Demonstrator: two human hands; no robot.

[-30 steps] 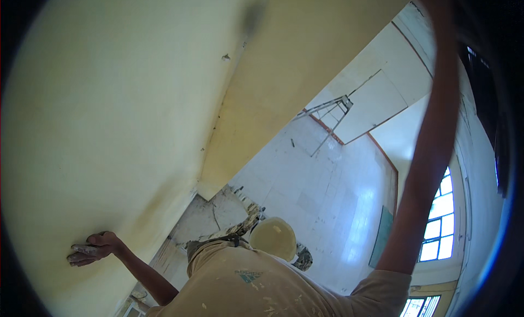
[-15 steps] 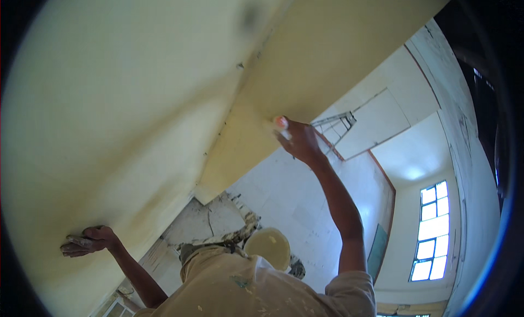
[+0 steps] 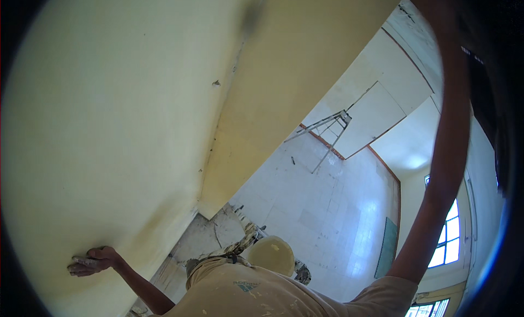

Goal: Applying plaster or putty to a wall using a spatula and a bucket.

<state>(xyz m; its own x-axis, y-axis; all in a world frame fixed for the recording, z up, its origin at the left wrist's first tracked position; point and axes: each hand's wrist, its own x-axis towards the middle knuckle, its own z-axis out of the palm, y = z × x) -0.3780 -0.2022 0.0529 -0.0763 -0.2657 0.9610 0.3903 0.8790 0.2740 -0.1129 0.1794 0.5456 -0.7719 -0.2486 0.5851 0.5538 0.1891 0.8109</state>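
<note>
Low at the left, my left hand (image 3: 91, 262) is at the cream wall (image 3: 109, 126), its fingers curled and whitish. Whatever they close on, if anything, cannot be made out. My right arm (image 3: 450, 115) reaches up along the right side, and its hand lies beyond the upper edge of the picture. A yellow-tan wall face (image 3: 289, 71) meets the cream wall along a seam with small chips and dark specks.
A pale yellow round bucket (image 3: 271, 255) stands below, near broken rubble (image 3: 248, 232). Across the pale tiled floor (image 3: 305, 202) is a stepladder (image 3: 333, 126). A green board (image 3: 386, 246) leans at the right, near bright windows (image 3: 450, 235).
My right hand has gone from beside the yellow-tan wall face, where it held a small orange-and-white thing, up out of view. My left hand has shifted slightly down and right in the picture.
</note>
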